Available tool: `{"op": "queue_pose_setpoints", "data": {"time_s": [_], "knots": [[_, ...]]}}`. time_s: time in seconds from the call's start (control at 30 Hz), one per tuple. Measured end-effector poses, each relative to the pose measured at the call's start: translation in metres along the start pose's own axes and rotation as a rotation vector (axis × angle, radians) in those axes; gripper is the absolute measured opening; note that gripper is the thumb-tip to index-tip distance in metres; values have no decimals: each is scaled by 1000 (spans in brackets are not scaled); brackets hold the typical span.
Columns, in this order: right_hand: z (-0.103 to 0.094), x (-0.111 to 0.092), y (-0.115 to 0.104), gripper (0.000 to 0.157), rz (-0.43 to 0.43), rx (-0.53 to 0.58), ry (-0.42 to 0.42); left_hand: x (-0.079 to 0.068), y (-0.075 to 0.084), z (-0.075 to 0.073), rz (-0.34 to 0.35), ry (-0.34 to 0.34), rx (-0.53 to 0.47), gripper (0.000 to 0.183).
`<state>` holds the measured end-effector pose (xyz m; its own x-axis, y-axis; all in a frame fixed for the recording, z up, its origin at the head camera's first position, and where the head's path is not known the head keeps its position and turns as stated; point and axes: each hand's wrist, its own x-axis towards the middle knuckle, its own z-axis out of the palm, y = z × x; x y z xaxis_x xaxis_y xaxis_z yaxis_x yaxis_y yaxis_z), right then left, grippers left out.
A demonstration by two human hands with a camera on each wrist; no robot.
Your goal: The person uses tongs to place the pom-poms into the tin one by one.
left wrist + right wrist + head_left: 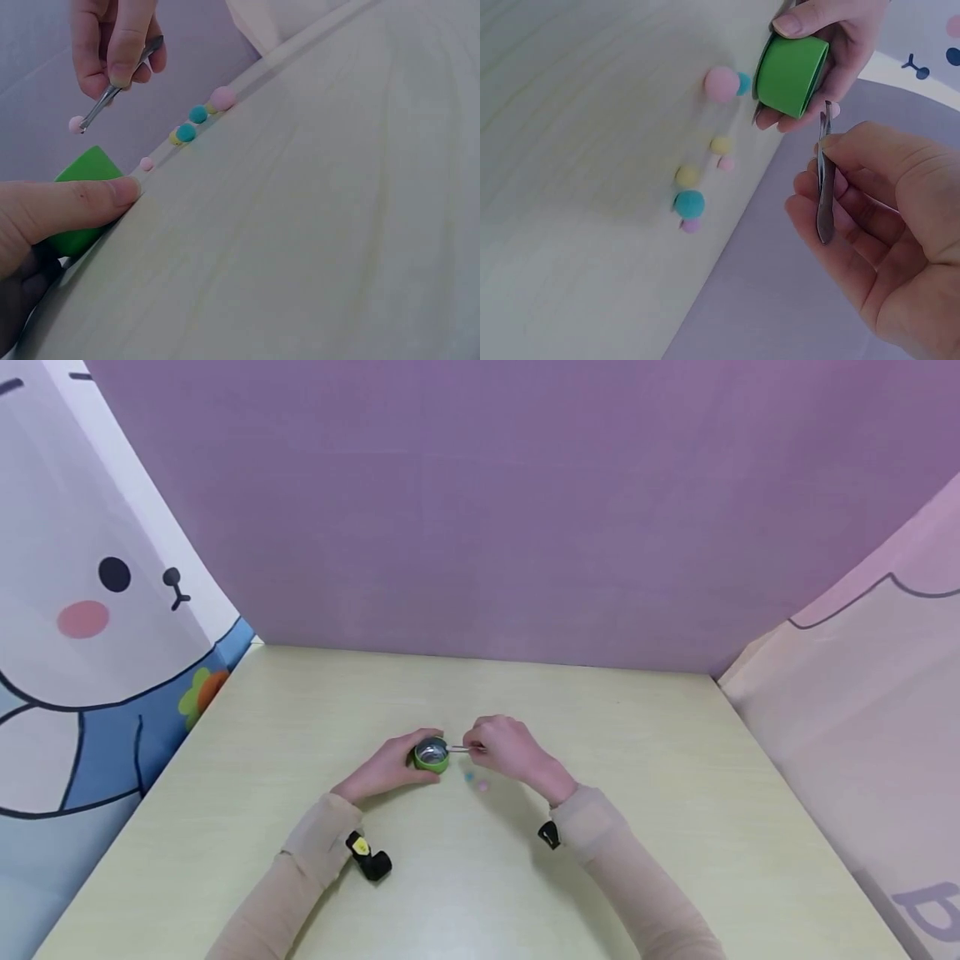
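Note:
My left hand [386, 768] grips a small round cup [432, 767], green outside and shiny metal inside, thumb on one side and fingers on the other. In the right wrist view the green cup [789, 75] rests at the tabletop. My right hand [510, 748] pinches metal tweezers [826, 191] between thumb and fingers. A small pale pink pom-pom [76, 124] sits at the tweezer tips, just above the cup's rim in the left wrist view. What lies inside the cup is too small to make out.
Loose pom-poms lie on the pale table [450, 893] beside the cup: a large pink one [721, 84], a teal one [690, 204], a yellow one [687, 176] and several others. A purple panel [480, 510] stands behind the table, with printed cloth [112, 693] at the left.

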<state>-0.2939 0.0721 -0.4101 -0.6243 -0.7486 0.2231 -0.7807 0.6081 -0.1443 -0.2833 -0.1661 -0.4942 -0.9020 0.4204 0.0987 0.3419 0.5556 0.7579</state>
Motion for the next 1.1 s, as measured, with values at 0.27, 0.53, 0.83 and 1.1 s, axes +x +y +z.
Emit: {"op": "queue_pose_setpoints", "data": {"time_s": [0.27,0.53,0.83,1.1], "knots": [[1,5,-3,14,12,19,-16,3,-5,1,12,-8,-3,76],[2,9,-7,15,5,46,-23,4,-6,2,22,-8,-26,75],[2,13,-11,13,22,31,-53,4,-7,3,17,-8,-38,76],[2,12,-12,16,30,35,-65,4,-8,3,34,-2,-29,75]]}}
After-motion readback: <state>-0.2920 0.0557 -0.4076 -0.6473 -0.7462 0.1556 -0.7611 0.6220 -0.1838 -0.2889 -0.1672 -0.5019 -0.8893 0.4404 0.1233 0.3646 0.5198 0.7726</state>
